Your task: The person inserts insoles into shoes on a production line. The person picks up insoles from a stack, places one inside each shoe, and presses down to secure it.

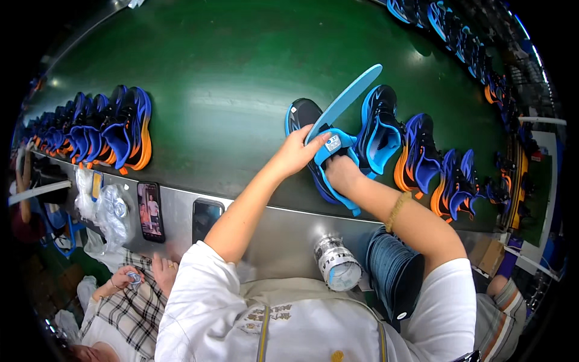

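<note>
Fingers of left hand pinch the blue insole, long axis angling up-right from the shoe; right hand buried in shoe mouth, grip hidden, beside green belt.

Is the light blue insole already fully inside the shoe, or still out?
Mostly out: the insole sticks up from the shoe; its lower end is hidden.

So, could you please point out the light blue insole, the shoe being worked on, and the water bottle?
Insole (353, 93): head view, middle of the flat blade.
Shoe (303, 113): head view, black end left of the insole.
Bottle (335, 263): head view, labelled side.
</note>
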The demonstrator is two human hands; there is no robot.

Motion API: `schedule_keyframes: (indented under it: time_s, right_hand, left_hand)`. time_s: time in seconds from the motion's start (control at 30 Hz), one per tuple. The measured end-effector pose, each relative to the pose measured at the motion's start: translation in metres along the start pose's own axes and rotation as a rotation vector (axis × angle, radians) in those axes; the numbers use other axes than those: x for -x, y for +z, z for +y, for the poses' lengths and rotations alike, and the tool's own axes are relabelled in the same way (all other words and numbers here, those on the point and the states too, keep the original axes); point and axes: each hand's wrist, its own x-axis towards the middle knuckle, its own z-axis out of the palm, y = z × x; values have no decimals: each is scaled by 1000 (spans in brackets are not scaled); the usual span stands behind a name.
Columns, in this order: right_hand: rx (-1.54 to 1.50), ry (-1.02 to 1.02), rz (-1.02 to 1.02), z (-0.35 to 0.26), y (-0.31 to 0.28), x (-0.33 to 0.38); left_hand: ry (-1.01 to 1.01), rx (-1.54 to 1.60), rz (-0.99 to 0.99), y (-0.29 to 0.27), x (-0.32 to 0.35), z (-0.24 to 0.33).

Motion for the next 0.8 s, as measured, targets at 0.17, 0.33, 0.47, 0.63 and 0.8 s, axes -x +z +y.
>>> schedule_keyframes:
  time_s: [0.17,0.33,0.47,0.63,0.8]
  right_hand:
    - [-172,-129,-42,2,-12,19]
    - [-413,-67,-428,-10,-47,45]
    - [-415,74,-117,-19,-31,50]
    - [-664,374,601,-57,-21,101]
    - [-694,242,385,-41,-24,101]
  left_hand:
    - [50,-30,105,5,-1,-8]
    - [35,-140,177,7,0,-9]
    - [-12,-126,196,5,1,-5]
    - [15,-99,215,-3,28,4]
    - [348,-444,357,11,47,10]
